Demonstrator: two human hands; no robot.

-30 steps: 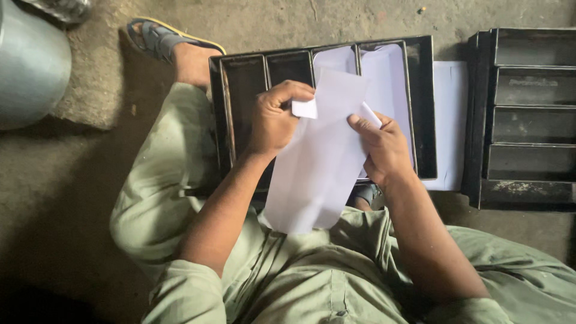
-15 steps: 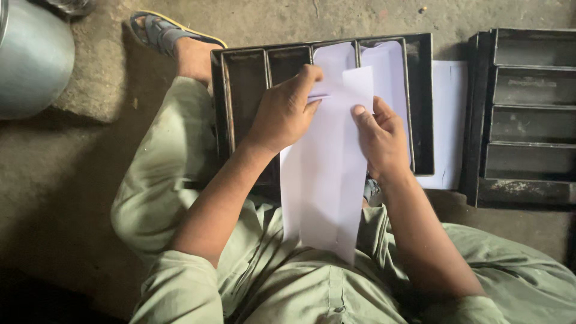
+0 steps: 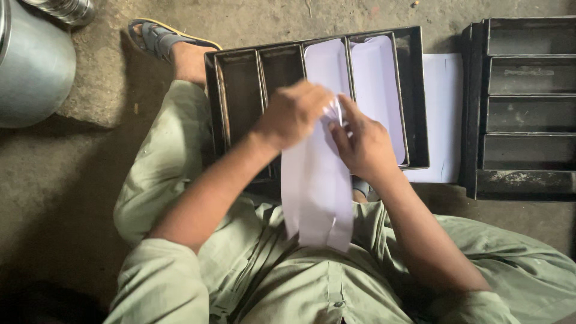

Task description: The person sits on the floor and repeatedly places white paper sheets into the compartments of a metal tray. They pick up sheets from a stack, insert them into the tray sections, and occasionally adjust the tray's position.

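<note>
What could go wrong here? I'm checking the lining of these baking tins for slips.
The paper sheet is gripped only at its top by the left hand and right hand; its long lower end hangs loose over the lap and may crease or tear. The metal tray has thin dividers, which might snag the sheet. The spare paper lies on the gritty concrete floor and could pick up dirt.

The paper strip at centre frame is plain white. Upper centre, the divided tray is black; lower frame, the clothing is pale green.
</note>
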